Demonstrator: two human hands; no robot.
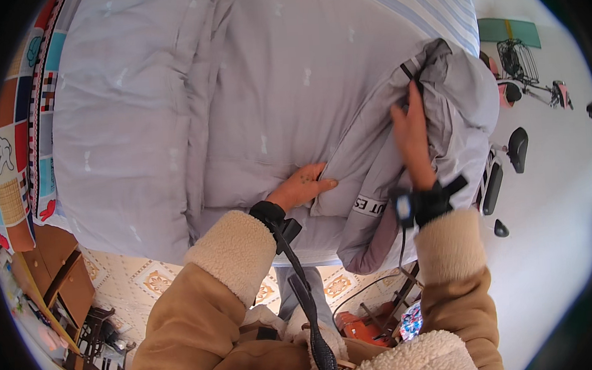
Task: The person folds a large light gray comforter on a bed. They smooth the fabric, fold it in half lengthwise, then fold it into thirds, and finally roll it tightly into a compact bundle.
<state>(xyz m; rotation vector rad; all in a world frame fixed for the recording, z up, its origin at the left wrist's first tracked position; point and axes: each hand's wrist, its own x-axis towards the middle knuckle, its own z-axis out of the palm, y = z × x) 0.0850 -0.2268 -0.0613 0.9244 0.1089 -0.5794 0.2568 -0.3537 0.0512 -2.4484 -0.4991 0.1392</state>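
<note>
A grey jacket or similar garment (373, 124) with a hood-like bunched part lies on the right side of a folded grey quilt (260, 100) on a bed. My left hand (303, 184) grips the garment's lower left edge between thumb and fingers. My right hand (412, 127) reaches onto its upper part, beside a dark strip, with the fingers partly hidden in the cloth; whether it pinches the fabric is unclear. A sleeve-like part with a white lettered band (371, 206) hangs towards the bed's near edge.
A patchwork cover (12, 151) lies along the bed's left edge. Wooden cabinets (70, 280) stand at the lower left on a patterned tile floor (154, 280). Bicycle or scooter parts, with a black saddle (518, 150) and wire basket (520, 62), are at the right. A cable runs below my right wrist.
</note>
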